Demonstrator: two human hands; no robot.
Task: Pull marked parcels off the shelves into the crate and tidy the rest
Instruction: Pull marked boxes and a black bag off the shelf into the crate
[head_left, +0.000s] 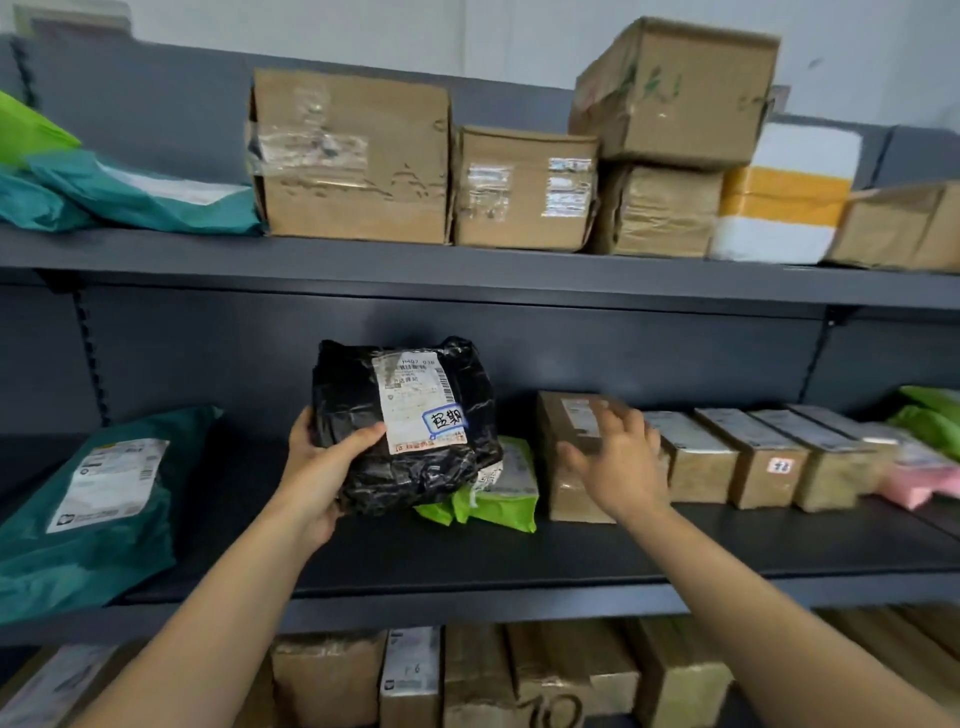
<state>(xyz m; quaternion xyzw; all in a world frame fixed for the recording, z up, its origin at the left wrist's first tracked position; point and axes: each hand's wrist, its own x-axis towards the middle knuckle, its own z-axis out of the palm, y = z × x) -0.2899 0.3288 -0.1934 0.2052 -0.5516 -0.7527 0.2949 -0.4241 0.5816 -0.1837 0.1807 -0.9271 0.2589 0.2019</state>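
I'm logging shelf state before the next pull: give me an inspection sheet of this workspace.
Surface: dark middle shelf, parcels along it.
Job's things: black parcel with blue-marked sticker, held up; crate not in view.
Clutter: green mailer by its lower edge; teal mailer at left; small boxes in a row at right.
Grippers: left hand grips the black parcel; right hand open before a brown box.
Cables: nothing seen.
Surroundings: cardboard boxes on upper shelf.

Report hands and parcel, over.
Left hand grips marked black parcel. Right hand open by brown box. Crate not in view.
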